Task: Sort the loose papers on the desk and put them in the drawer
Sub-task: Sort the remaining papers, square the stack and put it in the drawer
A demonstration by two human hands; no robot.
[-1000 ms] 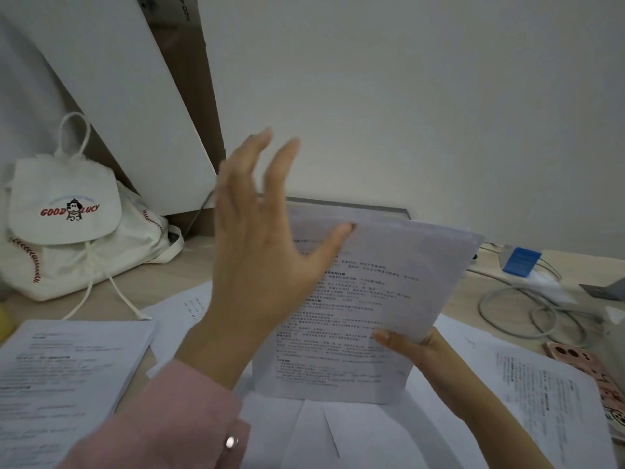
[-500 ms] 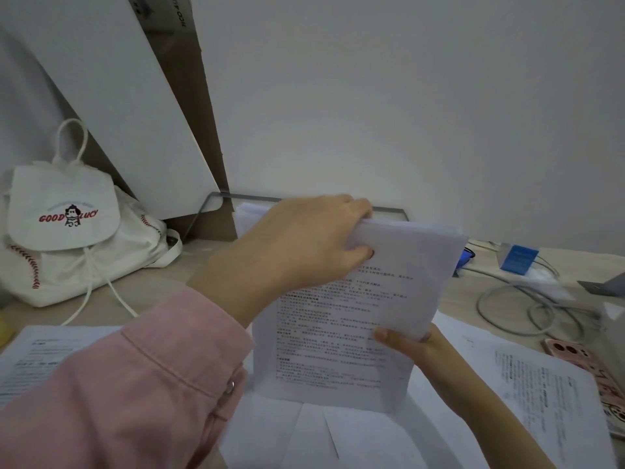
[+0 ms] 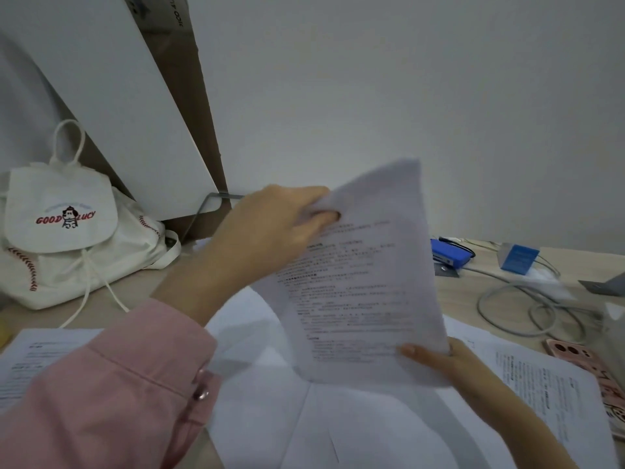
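Observation:
A sheaf of printed papers (image 3: 358, 292) stands upright above the desk, its top corner bent and blurred. My left hand (image 3: 274, 228), in a pink sleeve, pinches the sheaf's upper left edge. My right hand (image 3: 443, 358) grips its lower right corner, thumb on the front. More white sheets (image 3: 338, 424) lie flat under the sheaf. A printed sheet (image 3: 541, 384) lies to the right and another printed stack (image 3: 37, 357) to the left. No drawer is in view.
A white drawstring backpack (image 3: 64, 231) sits at the left against a leaning white board (image 3: 111, 96). At the right lie a blue box (image 3: 449, 255), a grey cable coil (image 3: 527, 309), a charger with blue label (image 3: 517, 258) and a pink phone (image 3: 581, 360).
My left hand, open and raised a second ago, came down onto the sheaf's top edge and now pinches it. The sheaf has tilted and its top corner has lifted to the right.

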